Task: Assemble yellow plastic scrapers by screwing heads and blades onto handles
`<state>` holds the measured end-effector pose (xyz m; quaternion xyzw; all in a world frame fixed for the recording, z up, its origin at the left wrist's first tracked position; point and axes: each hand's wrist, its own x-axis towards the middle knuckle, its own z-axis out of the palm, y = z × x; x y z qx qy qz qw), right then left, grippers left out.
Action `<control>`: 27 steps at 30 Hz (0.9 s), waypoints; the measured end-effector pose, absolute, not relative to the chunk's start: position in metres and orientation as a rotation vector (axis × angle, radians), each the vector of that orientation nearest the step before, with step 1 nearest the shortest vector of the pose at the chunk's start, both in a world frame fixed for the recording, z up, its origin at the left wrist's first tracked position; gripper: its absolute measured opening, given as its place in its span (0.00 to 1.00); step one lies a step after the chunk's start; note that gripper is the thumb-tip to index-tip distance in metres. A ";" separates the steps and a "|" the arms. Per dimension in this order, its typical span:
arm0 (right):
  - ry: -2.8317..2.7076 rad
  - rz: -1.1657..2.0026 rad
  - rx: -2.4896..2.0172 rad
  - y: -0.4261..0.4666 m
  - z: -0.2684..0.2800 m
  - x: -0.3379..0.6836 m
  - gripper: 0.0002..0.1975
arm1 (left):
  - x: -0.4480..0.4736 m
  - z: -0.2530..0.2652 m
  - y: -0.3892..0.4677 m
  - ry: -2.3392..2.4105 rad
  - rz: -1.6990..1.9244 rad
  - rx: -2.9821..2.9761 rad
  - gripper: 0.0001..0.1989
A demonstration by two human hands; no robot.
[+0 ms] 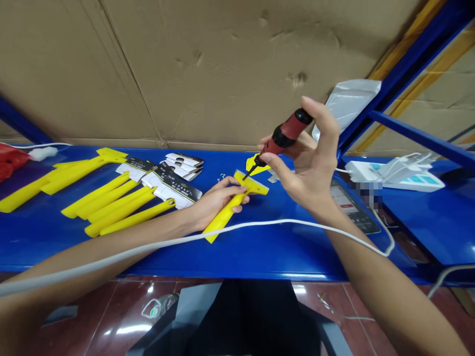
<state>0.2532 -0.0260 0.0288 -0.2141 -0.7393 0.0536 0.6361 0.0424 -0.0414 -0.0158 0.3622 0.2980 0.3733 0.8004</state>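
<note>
My left hand [218, 200] is closed around a yellow scraper [224, 213] near its wide head, holding it just above the blue shelf [274, 252]. In my right hand [313, 158] is a red and black screwdriver [285, 132], tilted, with the thumb low on the handle and a finger at the butt end. Its thin shaft points down to the scraper's head, and the tip appears to touch it; any screw there is too small to make out. Behind that head lies another yellow piece [255, 163], partly covered by the screwdriver.
Several yellow handles [118, 205] and scrapers [81, 168] lie at left, beside black-and-white cards [174, 183]. A white cable [260, 223] crosses in front of my hands. At right are a tablet-like device [354, 207] and a power strip [401, 178]. Cardboard [222, 64] stands behind.
</note>
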 end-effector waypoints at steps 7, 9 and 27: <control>-1.707 0.148 -0.519 -0.033 0.033 0.252 0.35 | 0.042 -0.017 -0.040 0.637 0.810 0.790 0.16; -1.733 0.167 -0.535 -0.031 0.032 0.253 0.36 | 0.042 -0.017 -0.040 0.634 0.806 0.781 0.16; -1.672 0.138 -0.529 -0.017 0.023 0.258 0.50 | 0.043 -0.016 -0.041 0.641 0.787 0.797 0.17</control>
